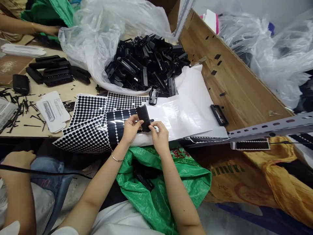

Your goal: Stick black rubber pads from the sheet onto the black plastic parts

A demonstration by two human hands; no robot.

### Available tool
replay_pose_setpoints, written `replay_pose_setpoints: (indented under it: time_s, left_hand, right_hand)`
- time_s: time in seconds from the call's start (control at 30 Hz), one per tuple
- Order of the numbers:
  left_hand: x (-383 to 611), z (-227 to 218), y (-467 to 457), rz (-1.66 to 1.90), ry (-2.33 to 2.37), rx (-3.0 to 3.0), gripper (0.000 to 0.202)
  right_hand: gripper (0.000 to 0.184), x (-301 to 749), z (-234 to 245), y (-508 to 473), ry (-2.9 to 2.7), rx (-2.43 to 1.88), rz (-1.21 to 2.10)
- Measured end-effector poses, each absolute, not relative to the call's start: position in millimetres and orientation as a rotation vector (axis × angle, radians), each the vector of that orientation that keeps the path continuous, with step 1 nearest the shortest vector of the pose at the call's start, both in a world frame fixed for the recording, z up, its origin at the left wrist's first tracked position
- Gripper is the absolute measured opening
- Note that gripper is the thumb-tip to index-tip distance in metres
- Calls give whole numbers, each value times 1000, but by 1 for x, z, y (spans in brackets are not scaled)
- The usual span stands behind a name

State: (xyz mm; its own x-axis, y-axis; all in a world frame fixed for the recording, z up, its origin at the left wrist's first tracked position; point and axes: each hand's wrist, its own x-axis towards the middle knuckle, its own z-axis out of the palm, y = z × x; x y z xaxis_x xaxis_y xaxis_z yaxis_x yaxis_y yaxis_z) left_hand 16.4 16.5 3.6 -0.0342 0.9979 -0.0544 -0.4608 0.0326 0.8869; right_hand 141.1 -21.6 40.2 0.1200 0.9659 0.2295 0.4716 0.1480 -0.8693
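Observation:
A flat, oblong black plastic piece [143, 116] is held tilted over the white backing paper [168, 112]. My left hand [131, 129] grips its left side between thumb and fingers. At its lower right edge, my right hand [160, 134] is closed in a pinch; a small dark bit shows by the fingertips, too small to name. Under and left of my left hand lie sheets of round black stickers [89, 112] and a sheet with wider black strips [112, 125]. Behind them rises a heap of black plastic parts [144, 62].
An open green sack [193, 178] with dark parts inside sits below the table edge. A wooden board [234, 71] walls the right side, with a black part [219, 115] near it. Printed cards [52, 111] and black cases [57, 75] lie left. A co-worker's hand [50, 30] reaches in.

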Motion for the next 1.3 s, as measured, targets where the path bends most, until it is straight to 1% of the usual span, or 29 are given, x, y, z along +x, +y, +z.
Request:
replay_pose_setpoints:
  time_s: [0.3, 0.47, 0.63, 0.77, 0.93, 1.17, 1.3]
  left_hand:
    - [15, 5, 20, 1279, 845, 841, 39]
    - [13, 7, 24, 1293, 879, 841, 44]
    - [11, 6, 24, 1237, 830, 876, 46]
    - [10, 5, 24, 1242, 829, 870, 44]
    - [10, 6, 24, 1264, 836, 845, 45]
    - [11, 4, 25, 1272, 835, 855, 42]
    - [11, 3, 25, 1282, 840, 841, 44]
  right_hand:
    - [12, 151, 30, -21, -1357, -1482, 892]
    - [21, 152, 44, -29, -1108, -1322, 1138]
    - [22, 163, 55, -25, -1216, -1383, 1098]
    - [26, 164, 44, -16, -1156, -1357, 1236]
    - [32, 158, 36, -12, -1129, -1355, 1204]
    - [28, 156, 39, -10, -1125, -1377, 1184]
    - [29, 154, 41, -11, -1117, -1381, 1193]
